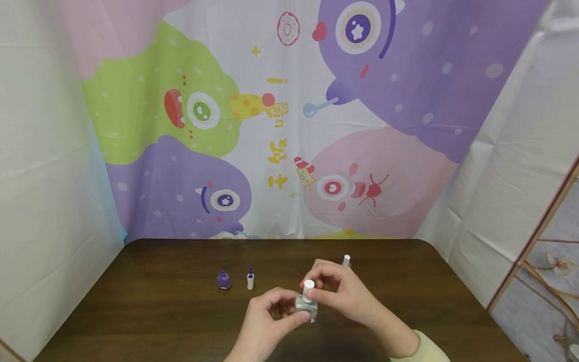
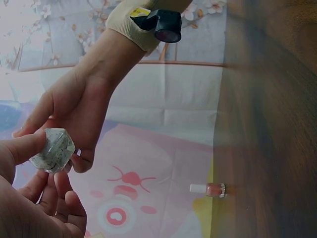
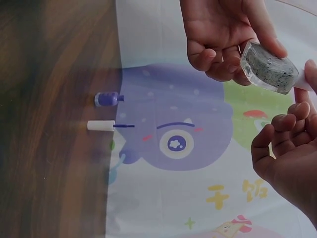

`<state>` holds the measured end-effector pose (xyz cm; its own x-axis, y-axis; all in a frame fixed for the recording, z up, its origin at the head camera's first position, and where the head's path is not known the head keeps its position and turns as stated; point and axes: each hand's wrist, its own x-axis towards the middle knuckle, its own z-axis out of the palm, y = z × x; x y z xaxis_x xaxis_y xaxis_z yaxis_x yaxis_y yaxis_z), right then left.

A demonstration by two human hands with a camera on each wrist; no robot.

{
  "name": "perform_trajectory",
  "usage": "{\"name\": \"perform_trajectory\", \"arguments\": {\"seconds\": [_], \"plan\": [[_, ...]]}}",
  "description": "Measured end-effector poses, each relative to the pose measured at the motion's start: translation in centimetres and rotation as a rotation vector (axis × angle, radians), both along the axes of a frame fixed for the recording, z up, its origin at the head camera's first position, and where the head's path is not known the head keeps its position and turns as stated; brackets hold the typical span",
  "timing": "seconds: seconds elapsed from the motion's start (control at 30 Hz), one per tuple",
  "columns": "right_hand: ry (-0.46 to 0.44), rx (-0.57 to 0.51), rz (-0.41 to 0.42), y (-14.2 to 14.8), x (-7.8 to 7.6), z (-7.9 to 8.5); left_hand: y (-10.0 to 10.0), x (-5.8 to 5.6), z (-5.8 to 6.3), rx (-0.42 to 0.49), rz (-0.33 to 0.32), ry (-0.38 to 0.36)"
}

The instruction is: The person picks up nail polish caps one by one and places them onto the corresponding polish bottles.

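One faceted, clear-glass bottle (image 2: pixel 58 151) of speckled grey polish: my left hand (image 1: pixel 270 320) grips it, my right hand (image 1: pixel 341 291) pinches its white cylindrical cap (image 1: pixel 309 285). At its ten o'clock stand an uncapped purple bottle (image 1: pixel 223 281) and white-handled brush (image 1: pixel 251 281).

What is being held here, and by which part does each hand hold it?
A speckled bottle: the left hand pinches its glass body, and the right hand pinches its white cap.
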<state>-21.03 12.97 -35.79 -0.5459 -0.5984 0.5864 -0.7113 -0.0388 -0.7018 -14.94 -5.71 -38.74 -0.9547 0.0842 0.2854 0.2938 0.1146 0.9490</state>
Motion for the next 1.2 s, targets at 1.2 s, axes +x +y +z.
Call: {"name": "perform_trajectory", "arguments": {"seconds": [1.2], "plan": [[-0.058,0.06,0.003,0.5,0.36,0.51,0.11,-0.02,-0.02,0.015,-0.012,0.001]]}}
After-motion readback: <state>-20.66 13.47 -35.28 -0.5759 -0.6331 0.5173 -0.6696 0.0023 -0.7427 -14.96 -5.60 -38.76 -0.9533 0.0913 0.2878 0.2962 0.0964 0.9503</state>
